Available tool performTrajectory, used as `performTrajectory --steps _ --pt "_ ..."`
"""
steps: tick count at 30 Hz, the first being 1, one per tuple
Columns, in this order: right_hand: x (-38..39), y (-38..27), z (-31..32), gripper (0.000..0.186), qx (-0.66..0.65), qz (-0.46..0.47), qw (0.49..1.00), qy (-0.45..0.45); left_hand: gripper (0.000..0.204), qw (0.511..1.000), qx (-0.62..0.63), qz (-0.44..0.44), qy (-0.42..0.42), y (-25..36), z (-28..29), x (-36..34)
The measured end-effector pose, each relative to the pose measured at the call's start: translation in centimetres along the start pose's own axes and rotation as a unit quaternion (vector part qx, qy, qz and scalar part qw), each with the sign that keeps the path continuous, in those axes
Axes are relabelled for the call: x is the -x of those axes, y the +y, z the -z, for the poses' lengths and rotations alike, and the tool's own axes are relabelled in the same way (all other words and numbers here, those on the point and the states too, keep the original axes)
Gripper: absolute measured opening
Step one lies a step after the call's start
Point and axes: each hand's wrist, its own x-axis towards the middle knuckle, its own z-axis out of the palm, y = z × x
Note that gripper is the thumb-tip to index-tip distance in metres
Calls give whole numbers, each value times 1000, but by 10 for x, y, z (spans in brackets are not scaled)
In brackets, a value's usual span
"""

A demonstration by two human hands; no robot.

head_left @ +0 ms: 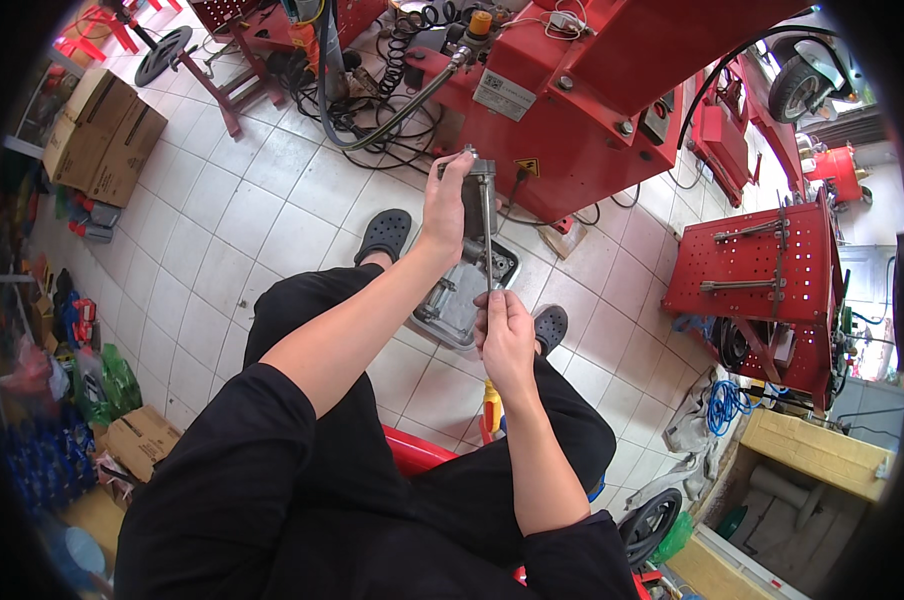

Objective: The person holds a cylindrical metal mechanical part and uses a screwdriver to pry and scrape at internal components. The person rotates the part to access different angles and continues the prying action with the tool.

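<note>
My left hand (446,212) is closed around a grey cast-metal part (483,167), held out in front of me above the floor. From that part a long thin metal rod (488,232) runs back toward me. The fingers of my right hand (506,335) are closed on the rod's near end. Whether the rod is a tool or belongs to the part, I cannot tell. Below my hands, between my feet, a metal tray (434,329) lies on the tiles with several grey metal parts in it, partly hidden by my left forearm and the rod.
A large red machine (572,130) stands ahead, with black hoses and cables (392,115) at its left. A red perforated cart (712,262) with wrenches on top is at the right. Cardboard boxes (107,140) stand at the left. A yellow-and-red object (492,408) is between my legs.
</note>
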Motion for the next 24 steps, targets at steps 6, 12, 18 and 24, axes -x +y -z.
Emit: performTrajectory --steps 6,12,18,24 --pt "-6 18 -4 26 97 130 984 75 37 1000 2 21 -13 -1 -1 3" --pt "-3 5 -2 21 -10 20 1000 9 35 1000 5 12 -15 0 -2 4" --pt "-8 20 -7 20 56 142 986 71 35 1000 3 16 -21 -1 -6 8" --pt "-4 5 -2 19 -55 15 998 -14 33 999 -2 19 -28 0 -4 8"
